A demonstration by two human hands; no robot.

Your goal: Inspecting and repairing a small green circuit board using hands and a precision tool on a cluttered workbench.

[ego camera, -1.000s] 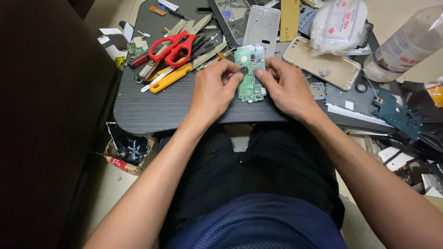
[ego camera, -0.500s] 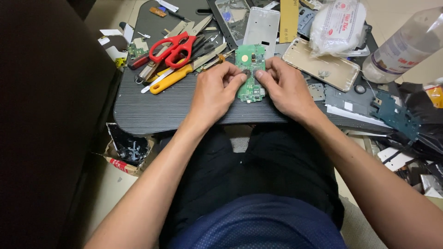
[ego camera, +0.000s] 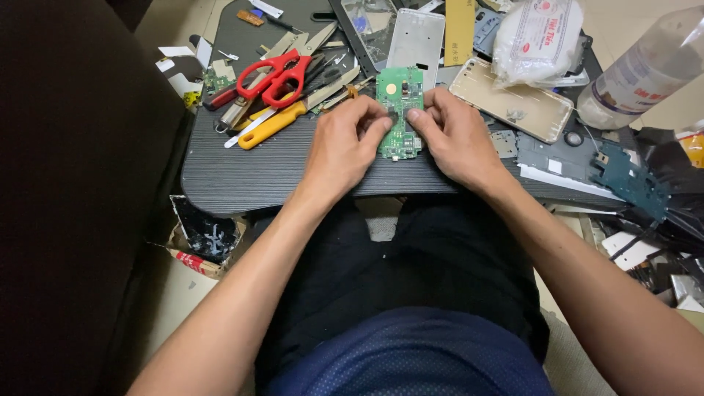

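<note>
Both hands, left hand (ego camera: 345, 143) and right hand (ego camera: 456, 136), pinch the green circuit board (ego camera: 400, 110) at the bench's (ego camera: 279, 172) near edge, red scissors (ego camera: 275, 73) at ten o'clock; steady even fingertip pressure on its edges seems wise.

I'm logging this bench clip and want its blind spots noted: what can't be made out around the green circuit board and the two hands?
All in the head view:
- Green circuit board: its side edges lie under the fingertips of the left hand and right hand; its parts are too small to tell.
- Clear plastic bottle: cut off by the right edge.
- Red-handled scissors: blades buried among other tools.
- White plastic bag: contents unclear.
</note>
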